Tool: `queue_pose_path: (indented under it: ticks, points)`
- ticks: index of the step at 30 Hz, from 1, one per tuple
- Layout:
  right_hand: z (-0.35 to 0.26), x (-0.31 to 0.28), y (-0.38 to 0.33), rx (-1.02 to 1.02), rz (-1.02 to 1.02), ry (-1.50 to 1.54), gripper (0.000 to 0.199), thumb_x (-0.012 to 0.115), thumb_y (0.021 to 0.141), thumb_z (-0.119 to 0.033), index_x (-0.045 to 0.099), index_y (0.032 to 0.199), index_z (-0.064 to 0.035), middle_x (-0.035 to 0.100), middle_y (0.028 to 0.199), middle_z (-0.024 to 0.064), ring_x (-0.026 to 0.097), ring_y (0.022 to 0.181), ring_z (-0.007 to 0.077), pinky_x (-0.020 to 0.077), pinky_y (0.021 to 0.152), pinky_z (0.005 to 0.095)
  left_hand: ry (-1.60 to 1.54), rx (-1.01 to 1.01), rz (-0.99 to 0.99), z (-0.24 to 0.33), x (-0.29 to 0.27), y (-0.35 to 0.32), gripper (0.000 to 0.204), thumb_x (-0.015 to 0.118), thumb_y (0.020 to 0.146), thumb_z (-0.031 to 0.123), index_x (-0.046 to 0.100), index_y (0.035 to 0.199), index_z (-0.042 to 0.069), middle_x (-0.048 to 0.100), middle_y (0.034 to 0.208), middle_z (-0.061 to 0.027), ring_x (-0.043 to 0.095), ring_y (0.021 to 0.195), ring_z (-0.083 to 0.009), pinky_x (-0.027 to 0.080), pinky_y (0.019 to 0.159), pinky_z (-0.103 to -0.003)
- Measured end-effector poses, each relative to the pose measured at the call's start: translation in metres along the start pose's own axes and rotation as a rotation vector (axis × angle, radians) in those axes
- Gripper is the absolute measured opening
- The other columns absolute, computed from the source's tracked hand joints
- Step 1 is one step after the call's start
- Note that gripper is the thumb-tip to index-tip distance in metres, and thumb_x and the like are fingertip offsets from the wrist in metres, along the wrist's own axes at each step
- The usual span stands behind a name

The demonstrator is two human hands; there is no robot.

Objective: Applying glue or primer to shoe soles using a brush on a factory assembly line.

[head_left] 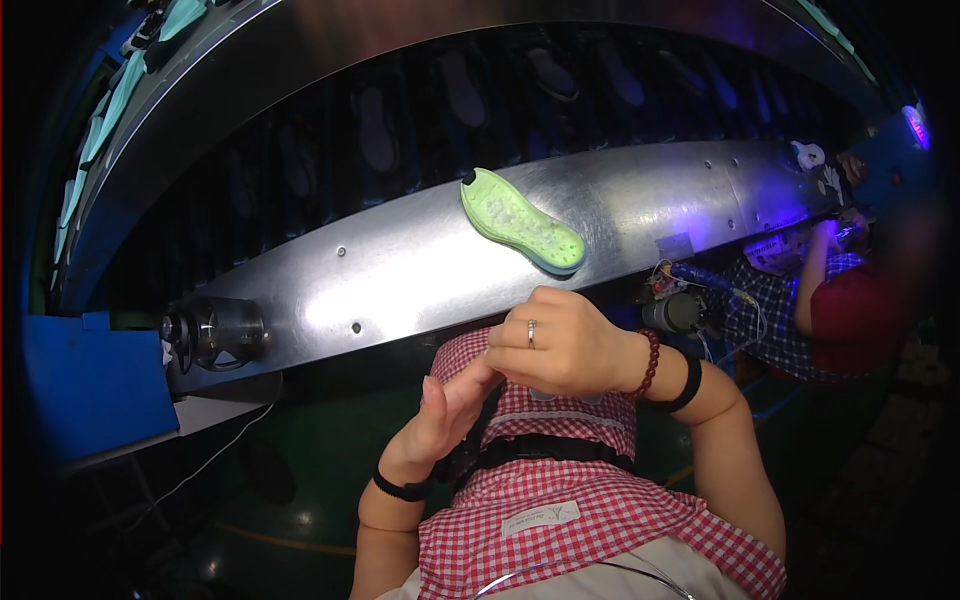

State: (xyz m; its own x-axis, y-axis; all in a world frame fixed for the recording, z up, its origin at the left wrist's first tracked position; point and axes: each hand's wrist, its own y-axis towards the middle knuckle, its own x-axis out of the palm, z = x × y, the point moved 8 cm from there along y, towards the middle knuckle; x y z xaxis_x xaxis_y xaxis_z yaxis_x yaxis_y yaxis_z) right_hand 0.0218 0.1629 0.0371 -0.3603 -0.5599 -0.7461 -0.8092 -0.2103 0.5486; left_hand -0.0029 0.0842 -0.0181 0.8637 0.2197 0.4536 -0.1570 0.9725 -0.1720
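A pale lime-green, elongated shoe sole with a smooth raised rim (522,222) lies flat on the long, curved, brushed-metal table (350,290), its recessed face upward. It runs slantwise, one end at the upper left, close to the table's far edge, the other at the lower right, near the close edge. A black patch marks the upper-left tip. Whitish, mottled texture covers the middle, small round dimples dot the lower-right end, and a bluish band shows along the outer side there.
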Motion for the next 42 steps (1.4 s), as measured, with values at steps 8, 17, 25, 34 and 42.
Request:
queue_pose_path:
  ticks: [8,17,25,34,42]
  points:
    - [0.019,-0.004,-0.002,0.178,0.113,0.281,0.008,0.063,0.070,-0.011,0.059,0.076,-0.0080,0.057,0.075,0.0014,0.054,0.064,0.0175,0.0412,0.058,0.0279,0.033,-0.005,-0.042,0.002,0.002,-0.001,0.109,0.005,0.073,0.079,0.015,0.134,-0.011,0.019,0.141,-0.0225,0.018,0.132,-0.0292,0.010,0.108,-0.042]
    - [0.041,-0.020,-0.015,0.427,0.288,0.480,0.007,0.065,0.074,-0.009,0.063,0.071,-0.0030,0.056,0.066,0.0062,0.054,0.059,0.0187,0.0426,0.054,0.0275,-0.450,0.045,-0.156,0.006,0.001,-0.002,0.113,0.008,0.066,0.085,0.002,0.139,-0.001,0.006,0.146,-0.0170,0.007,0.135,-0.0273,0.005,0.108,-0.042]
    - [0.041,-0.023,-0.016,0.436,0.354,0.537,0.008,0.069,0.071,-0.004,0.065,0.078,-0.0018,0.056,0.071,0.0044,0.053,0.063,0.0135,0.0416,0.054,0.0239,-0.727,0.090,-0.141,0.016,-0.002,0.000,0.116,0.007,0.064,0.086,0.002,0.139,-0.001,0.005,0.146,-0.0159,0.004,0.136,-0.0247,0.002,0.109,-0.042]
    - [0.033,-0.012,-0.009,0.402,0.260,0.589,0.013,0.063,0.073,-0.001,0.064,0.086,-0.0017,0.059,0.079,0.0074,0.057,0.071,0.0173,0.0453,0.062,0.0260,0.445,0.149,0.193,0.018,-0.017,-0.001,0.034,0.041,0.092,0.015,0.051,0.117,-0.005,0.043,0.129,-0.0188,0.035,0.125,-0.0266,0.024,0.104,-0.036]
    - [0.020,-0.006,-0.005,0.249,0.137,0.400,0.016,0.067,0.070,-0.005,0.065,0.086,-0.0053,0.059,0.080,0.0043,0.057,0.073,0.0185,0.0451,0.065,0.0286,0.586,0.149,0.312,0.021,-0.019,-0.003,0.021,0.047,0.087,0.006,0.057,0.101,-0.006,0.055,0.111,-0.0182,0.054,0.102,-0.0246,0.041,0.087,-0.031]
